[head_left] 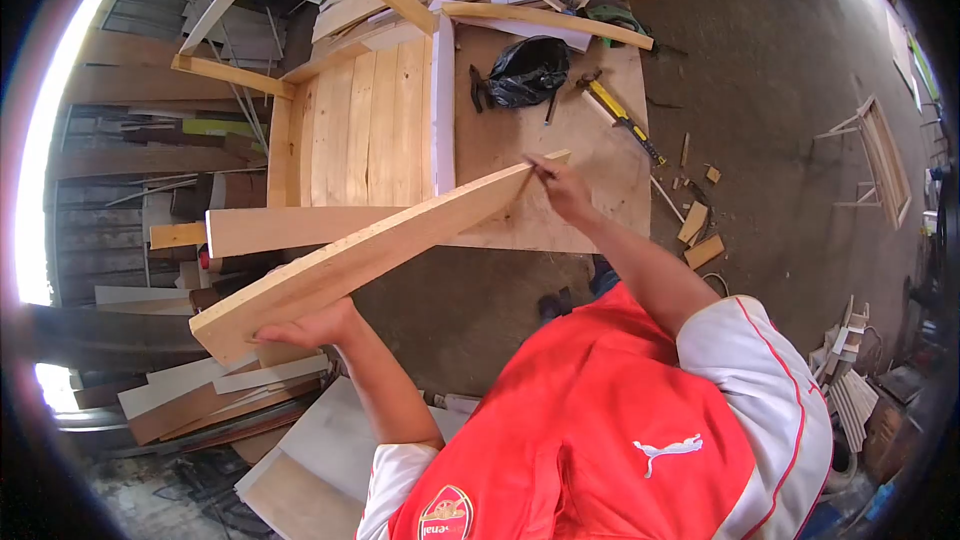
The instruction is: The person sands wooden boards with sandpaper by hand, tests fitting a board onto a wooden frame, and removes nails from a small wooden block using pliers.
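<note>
Board in Our Two Hands

We are holding the long wooden board up in the air on a slant, with its left end near us and its right end farther off. Our left hand is gripping it close to the left end, palm turned up. Most of those fingers are hiding behind the wood, so we cannot tell if they are apart or together. Our right hand is pinching the right end, with its fingers clamped on the wood.

Just past the board, on the left, we are seeing another plank. Farther off, a wooden frame with slats is standing to the left of a flat wooden sheet. A black plastic bag is sitting on the sheet, and a yellow and black hammer is lying to its right. Small wood blocks are lying farther right, on the floor.
</note>
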`<state>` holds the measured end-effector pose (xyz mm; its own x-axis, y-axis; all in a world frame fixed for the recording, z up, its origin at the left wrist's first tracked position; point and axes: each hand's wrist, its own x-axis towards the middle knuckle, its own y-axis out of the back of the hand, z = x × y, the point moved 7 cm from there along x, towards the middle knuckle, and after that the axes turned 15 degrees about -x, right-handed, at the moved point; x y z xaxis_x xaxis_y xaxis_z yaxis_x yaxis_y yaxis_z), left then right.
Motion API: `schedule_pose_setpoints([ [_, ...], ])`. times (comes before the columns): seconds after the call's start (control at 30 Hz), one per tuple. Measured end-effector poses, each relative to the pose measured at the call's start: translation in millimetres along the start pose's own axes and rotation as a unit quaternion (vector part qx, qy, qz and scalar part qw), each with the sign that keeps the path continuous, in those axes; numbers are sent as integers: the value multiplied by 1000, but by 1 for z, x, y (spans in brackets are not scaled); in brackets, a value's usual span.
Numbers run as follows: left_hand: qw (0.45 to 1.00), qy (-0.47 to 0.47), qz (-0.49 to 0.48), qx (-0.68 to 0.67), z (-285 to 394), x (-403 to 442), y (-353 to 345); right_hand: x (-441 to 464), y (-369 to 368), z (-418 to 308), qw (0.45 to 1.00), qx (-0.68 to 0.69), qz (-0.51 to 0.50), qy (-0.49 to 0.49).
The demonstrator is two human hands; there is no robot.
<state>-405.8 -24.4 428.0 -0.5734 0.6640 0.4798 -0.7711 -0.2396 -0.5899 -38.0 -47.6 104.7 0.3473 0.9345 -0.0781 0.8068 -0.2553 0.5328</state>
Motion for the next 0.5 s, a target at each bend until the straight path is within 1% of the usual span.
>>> schedule_pose_setpoints([
  [0.07, 1000, -3, -1, -3, -1, 2, -1, 17, 9, 25, 1000, 3, 3, 11],
  [0.13, 1000, 2, -1, -3, -2, 4, 0, 19, 8, 27, 999, 4, 1, 32],
  [0.2, 1000, 5, 7, 3, -5, 4, -1, 18, -5, 15, 998, 2, -5, 66],
  [0.27, 998, 45, -24, -34, -13, 14, 12, 3, 4, -20, 994, 72, -4, 76],
  [0.3, 996, 66, -39, -51, -13, 13, 6, -2, 9, -29, 991, 107, -5, 80],
  [0.4, 1000, 15, 23, -13, -5, 5, -4, 16, 6, 35, 1000, 4, 10, -15],
  [0.43, 1000, -9, 22, 3, -3, 7, -2, 23, 11, 45, 997, 70, 33, 1],
  [0.5, 998, -58, 19, 32, 1, 12, 0, 29, 5, 53, 999, 12, 26, -19],
])
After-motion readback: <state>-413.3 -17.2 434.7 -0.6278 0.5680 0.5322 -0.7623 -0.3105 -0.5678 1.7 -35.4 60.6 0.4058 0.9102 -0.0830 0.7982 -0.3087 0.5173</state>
